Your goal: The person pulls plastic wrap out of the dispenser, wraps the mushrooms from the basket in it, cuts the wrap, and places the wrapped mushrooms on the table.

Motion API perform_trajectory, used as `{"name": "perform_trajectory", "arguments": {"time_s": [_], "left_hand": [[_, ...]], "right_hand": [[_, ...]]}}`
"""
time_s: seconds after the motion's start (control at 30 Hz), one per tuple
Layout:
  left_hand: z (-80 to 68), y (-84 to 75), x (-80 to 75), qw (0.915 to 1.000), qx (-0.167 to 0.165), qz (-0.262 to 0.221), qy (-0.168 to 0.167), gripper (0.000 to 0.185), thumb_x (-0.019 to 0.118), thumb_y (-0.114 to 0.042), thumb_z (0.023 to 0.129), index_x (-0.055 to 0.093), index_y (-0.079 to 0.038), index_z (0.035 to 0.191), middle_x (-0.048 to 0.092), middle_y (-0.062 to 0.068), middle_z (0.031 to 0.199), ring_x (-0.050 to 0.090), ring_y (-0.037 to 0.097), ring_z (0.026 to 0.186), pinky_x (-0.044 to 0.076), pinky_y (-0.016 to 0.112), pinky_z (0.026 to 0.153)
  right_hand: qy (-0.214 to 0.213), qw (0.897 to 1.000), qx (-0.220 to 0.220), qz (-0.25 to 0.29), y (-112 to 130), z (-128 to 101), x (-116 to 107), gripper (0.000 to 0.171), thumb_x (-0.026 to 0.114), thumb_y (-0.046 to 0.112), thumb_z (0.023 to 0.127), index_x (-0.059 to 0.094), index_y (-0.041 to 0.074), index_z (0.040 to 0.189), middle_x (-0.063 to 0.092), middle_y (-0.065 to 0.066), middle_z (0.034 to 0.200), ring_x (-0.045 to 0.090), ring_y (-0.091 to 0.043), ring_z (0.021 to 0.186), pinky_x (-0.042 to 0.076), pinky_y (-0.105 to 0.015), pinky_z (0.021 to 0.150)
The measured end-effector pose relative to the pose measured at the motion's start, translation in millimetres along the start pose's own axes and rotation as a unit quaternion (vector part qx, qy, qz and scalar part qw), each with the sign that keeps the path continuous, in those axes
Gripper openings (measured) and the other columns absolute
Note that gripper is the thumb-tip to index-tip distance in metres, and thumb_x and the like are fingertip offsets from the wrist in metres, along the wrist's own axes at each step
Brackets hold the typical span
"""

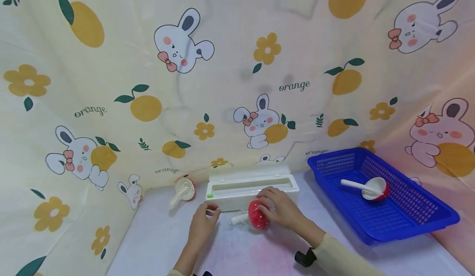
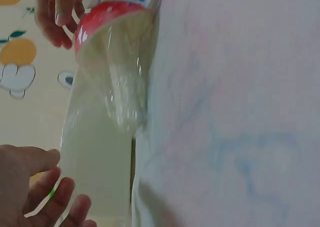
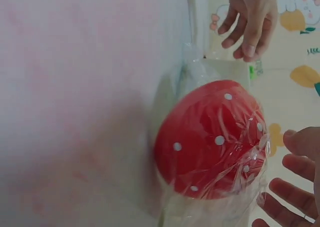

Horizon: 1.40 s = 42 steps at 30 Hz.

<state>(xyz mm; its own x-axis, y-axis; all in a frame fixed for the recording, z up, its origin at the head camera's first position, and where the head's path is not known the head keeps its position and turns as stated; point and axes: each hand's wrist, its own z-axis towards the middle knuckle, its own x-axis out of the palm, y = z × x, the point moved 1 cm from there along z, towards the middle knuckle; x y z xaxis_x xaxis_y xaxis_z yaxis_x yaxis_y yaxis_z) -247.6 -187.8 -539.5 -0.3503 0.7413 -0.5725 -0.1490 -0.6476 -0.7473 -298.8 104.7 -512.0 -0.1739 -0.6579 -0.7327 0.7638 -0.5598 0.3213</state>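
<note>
On the desk (image 1: 156,243), the left hand (image 1: 202,222) hovers with relaxed, parted fingers, holding nothing. Just right, the right hand (image 1: 280,210) rests loose, open fingers against a red spotted ladle (image 1: 256,217) wrapped in cling film. Behind stands the white film dispenser (image 1: 252,187); farther right, a blue basket (image 1: 415,218).

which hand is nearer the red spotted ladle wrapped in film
Right. The right hand sits beside the red spotted ladle, at its bowl, fingers spread; the left hand is off past the handle end, near the white dispenser box.
</note>
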Motion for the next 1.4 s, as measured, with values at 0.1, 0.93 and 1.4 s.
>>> {"name": "perform_trajectory", "arguments": {"time_s": [0.1, 0.93, 1.4], "left_hand": [[4.1, 7.6, -4.8, 0.9994, -0.014, -0.013, -0.030, 0.025, 0.083, -0.018, 0.094, 0.066, -0.008, 0.110, 0.069, 0.010, 0.107, 0.068, 0.029, 0.094, 0.050, 0.035, 0.078], [42.5, 22.6, 23.8, 0.9970, -0.037, -0.027, -0.062, 0.098, 0.097, -0.042, 0.078, 0.048, 0.004, 0.150, 0.056, 0.026, 0.145, 0.054, 0.048, 0.134, 0.043, 0.063, 0.110], [54.4, 36.1, 32.3, 0.9945, 0.004, -0.101, -0.028, 0.093, 0.096, -0.025, 0.082, 0.046, 0.000, 0.156, 0.062, 0.021, 0.145, 0.058, 0.040, 0.133, 0.042, 0.060, 0.113]], "right_hand": [[0.016, 1.000, 0.013, 0.007, 1, 10, 1, 0.029, 0.086, 0.019, 0.092, 0.074, 0.014, 0.118, 0.072, 0.001, 0.117, 0.069, -0.022, 0.112, 0.058, -0.049, 0.095], [0.127, 0.972, 0.177, 0.087, -20, 74, 25, 0.031, 0.077, 0.025, 0.101, 0.071, 0.018, 0.131, 0.072, 0.002, 0.119, 0.066, -0.022, 0.115, 0.057, -0.046, 0.101], [0.159, 0.955, 0.207, 0.143, -31, 90, 38, 0.028, 0.074, 0.026, 0.104, 0.070, 0.018, 0.130, 0.071, 0.003, 0.115, 0.066, -0.018, 0.110, 0.058, -0.042, 0.096]]}}
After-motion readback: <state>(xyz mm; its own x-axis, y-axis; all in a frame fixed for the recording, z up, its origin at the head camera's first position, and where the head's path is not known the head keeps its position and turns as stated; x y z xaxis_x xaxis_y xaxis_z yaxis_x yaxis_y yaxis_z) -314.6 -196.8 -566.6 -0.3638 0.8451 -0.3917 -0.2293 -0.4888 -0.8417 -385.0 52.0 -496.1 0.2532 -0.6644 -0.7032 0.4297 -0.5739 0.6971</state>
